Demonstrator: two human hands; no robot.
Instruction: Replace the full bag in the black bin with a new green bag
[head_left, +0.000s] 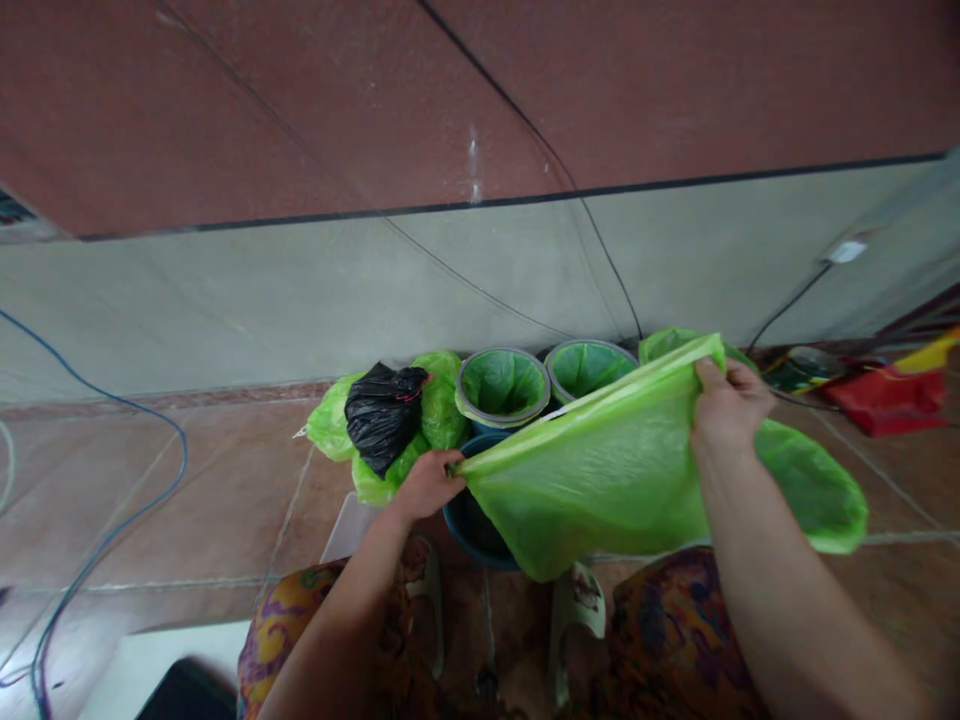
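Observation:
Both my hands hold a thin lime-green plastic bag [600, 470] stretched out in front of me. My left hand [429, 484] pinches its left corner, fingers closed. My right hand [729, 400] grips the upper right edge, fingers curled over it. Under the bag stands a dark blue bin [469, 525], partly hidden. Behind it, two grey bins lined with green bags [502, 388] [589, 368] stand against the wall.
A tied black bag [384, 412] lies on filled green bags [330, 425] at the left. A blue cable [112, 500] runs over the tiled floor. Red and yellow items [892, 395] lie at the right. My sandalled feet [574, 610] are below.

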